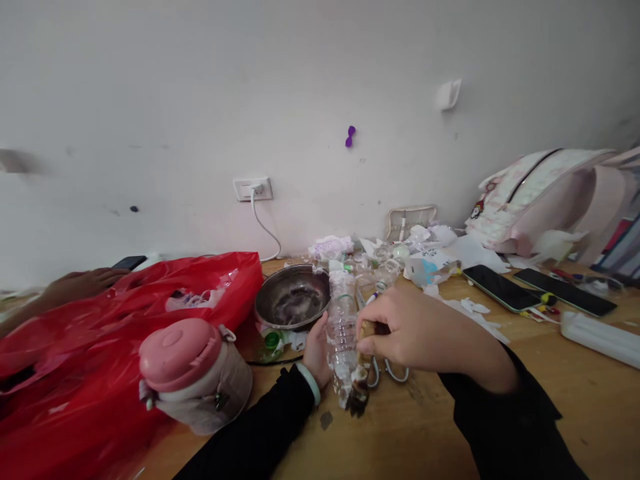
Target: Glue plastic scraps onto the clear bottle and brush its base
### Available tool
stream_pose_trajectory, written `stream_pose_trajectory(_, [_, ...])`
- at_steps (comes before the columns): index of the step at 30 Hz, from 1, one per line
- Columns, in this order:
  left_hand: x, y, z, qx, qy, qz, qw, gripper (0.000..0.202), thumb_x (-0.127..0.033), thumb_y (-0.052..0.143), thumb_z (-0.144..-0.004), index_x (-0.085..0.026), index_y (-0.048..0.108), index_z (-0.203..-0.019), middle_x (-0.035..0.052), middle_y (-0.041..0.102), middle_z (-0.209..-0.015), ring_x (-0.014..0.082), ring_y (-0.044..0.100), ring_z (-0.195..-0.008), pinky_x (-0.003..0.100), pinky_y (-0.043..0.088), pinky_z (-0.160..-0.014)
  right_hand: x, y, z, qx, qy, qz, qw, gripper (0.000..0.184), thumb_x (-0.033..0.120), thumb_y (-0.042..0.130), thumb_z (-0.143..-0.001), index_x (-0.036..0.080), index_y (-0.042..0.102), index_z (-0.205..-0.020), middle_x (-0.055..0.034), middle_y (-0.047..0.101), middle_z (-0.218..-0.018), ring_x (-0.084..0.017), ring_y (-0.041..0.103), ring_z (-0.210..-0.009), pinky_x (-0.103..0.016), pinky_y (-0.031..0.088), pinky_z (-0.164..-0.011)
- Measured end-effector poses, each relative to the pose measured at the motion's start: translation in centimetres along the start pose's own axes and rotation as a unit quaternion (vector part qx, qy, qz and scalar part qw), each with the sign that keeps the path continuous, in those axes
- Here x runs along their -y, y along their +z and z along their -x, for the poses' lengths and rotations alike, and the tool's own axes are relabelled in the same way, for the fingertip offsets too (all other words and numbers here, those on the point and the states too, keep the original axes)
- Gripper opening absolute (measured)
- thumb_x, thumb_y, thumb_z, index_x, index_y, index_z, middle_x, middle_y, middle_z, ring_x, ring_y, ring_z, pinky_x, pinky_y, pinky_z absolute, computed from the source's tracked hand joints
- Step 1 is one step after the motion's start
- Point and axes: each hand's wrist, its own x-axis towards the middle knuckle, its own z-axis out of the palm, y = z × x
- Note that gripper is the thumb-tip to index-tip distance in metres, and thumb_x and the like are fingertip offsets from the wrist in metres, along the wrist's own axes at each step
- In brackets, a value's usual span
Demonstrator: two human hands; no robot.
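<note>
The left hand (317, 352) wraps its fingers around a clear plastic bottle (343, 340) lying tilted on the wooden counter (575, 407), just in front of a metal bowl (293, 297). The right hand (415, 330) pinches closed at the bottle's side (what it pinches is hidden). A red plastic bag (100, 333) lies to the left.

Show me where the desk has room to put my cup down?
The bare wood right of the right hand, in front of the two phones, is free. So is the near strip between the two black sleeves. It is crowded around the clear bottle that both hands hold, by the metal bowl, and the red bag covers the left side.
</note>
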Motion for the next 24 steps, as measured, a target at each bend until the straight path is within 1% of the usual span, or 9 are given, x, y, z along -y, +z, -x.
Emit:
stream_pose_trajectory(2, [0.0,-0.2,-0.1,0.000,-0.002,-0.002,1.000,0.040,-0.035,0.039,-0.090,-0.008,0.067,-0.088,0.0130,0.070,-0.078,0.0264,0.066,-0.080,0.038,0.048,-0.082,-0.2,0.0,-0.1,0.002,0.011,0.006,1.000,0.019,0.026,0.060,-0.071,0.018,0.056,-0.055,0.0051,0.048,-0.047,-0.008,0.038,-0.046,-0.024,0.022,-0.045])
stream_pose_trajectory(4, [-0.1,-0.1,-0.1,-0.004,-0.005,-0.004,1.000,0.041,-0.036,0.039,-0.089,-0.007,0.067,-0.087,0.0129,0.069,-0.074,0.0260,0.066,-0.076,0.038,0.048,-0.080,-0.5,0.0,-0.4,-0.027,0.038,0.012,0.999,0.019,0.028,0.058,-0.073,0.019,0.057,-0.057,0.0047,0.049,-0.049,-0.009,0.040,-0.048,-0.024,0.023,-0.046])
stream_pose_trajectory(9, [-0.3,0.2,0.1,-0.021,-0.001,0.003,1.000,0.038,-0.034,0.038,-0.090,-0.009,0.067,-0.094,0.0105,0.068,-0.077,0.0205,0.064,-0.067,0.031,0.049,-0.069,-1.4,-0.2,-0.8,-0.161,0.099,0.030,0.982,0.016,0.028,0.056,-0.077,0.021,0.062,-0.063,0.0032,0.055,-0.054,-0.011,0.044,-0.051,-0.024,0.026,-0.049])
stream_pose_trajectory(14, [-0.6,0.0,0.2,-0.046,-0.014,0.005,0.999,0.041,-0.036,0.039,-0.090,-0.006,0.067,-0.081,0.0108,0.066,-0.067,0.0168,0.060,-0.057,0.026,0.045,-0.057,-1.9,-0.7,-0.8,-0.315,0.132,0.038,0.939,0.016,0.028,0.055,-0.081,0.021,0.069,-0.084,-0.0001,0.066,-0.066,-0.013,0.051,-0.056,-0.025,0.031,-0.052])
stream_pose_trajectory(16, [-0.7,-0.2,0.2,-0.046,-0.017,0.005,0.999,0.042,-0.036,0.039,-0.090,-0.006,0.067,-0.081,0.0114,0.066,-0.068,0.0168,0.060,-0.057,0.026,0.045,-0.056,-1.8,-0.9,-0.6,-0.347,0.130,0.036,0.928,0.017,0.027,0.055,-0.081,0.020,0.069,-0.087,-0.0022,0.069,-0.073,-0.015,0.055,-0.062,-0.026,0.033,-0.054])
stream_pose_trajectory(18, [-0.7,-0.5,0.1,-0.045,-0.023,0.002,0.999,0.041,-0.037,0.041,-0.089,-0.005,0.067,-0.083,0.0125,0.067,-0.069,0.0180,0.060,-0.057,0.027,0.046,-0.057,-1.7,-1.1,-0.3,-0.330,0.113,-0.001,0.937,0.016,0.027,0.054,-0.081,0.020,0.069,-0.083,-0.0017,0.068,-0.071,-0.015,0.056,-0.063,-0.025,0.034,-0.054])
stream_pose_trajectory(19, [-0.7,-0.6,0.0,-0.044,-0.025,0.000,0.999,0.040,-0.037,0.043,-0.088,-0.005,0.067,-0.085,0.0132,0.067,-0.070,0.0192,0.061,-0.057,0.028,0.046,-0.058,-1.6,-1.2,-0.1,-0.299,0.099,-0.030,0.949,0.017,0.028,0.054,-0.081,0.020,0.069,-0.080,-0.0006,0.067,-0.068,-0.014,0.055,-0.061,-0.025,0.034,-0.054])
stream_pose_trajectory(22, [-0.4,-1.1,-0.3,-0.035,-0.025,-0.001,0.999,0.039,-0.039,0.046,-0.086,-0.006,0.067,-0.090,0.0142,0.069,-0.073,0.0239,0.064,-0.064,0.034,0.049,-0.067,-1.1,-1.2,0.4,-0.148,0.044,-0.087,0.984,0.016,0.026,0.055,-0.080,0.021,0.070,-0.076,0.0023,0.063,-0.064,-0.011,0.051,-0.056,-0.023,0.032,-0.051])
stream_pose_trajectory(24, [-0.2,-1.2,-0.5,-0.026,-0.020,0.003,0.999,0.039,-0.038,0.045,-0.086,-0.007,0.067,-0.091,0.0137,0.070,-0.076,0.0262,0.066,-0.070,0.037,0.049,-0.073,-0.8,-1.0,0.6,-0.050,0.013,-0.086,0.995,0.014,0.026,0.058,-0.078,0.021,0.071,-0.078,0.0036,0.060,-0.060,-0.010,0.048,-0.053,-0.022,0.028,-0.048])
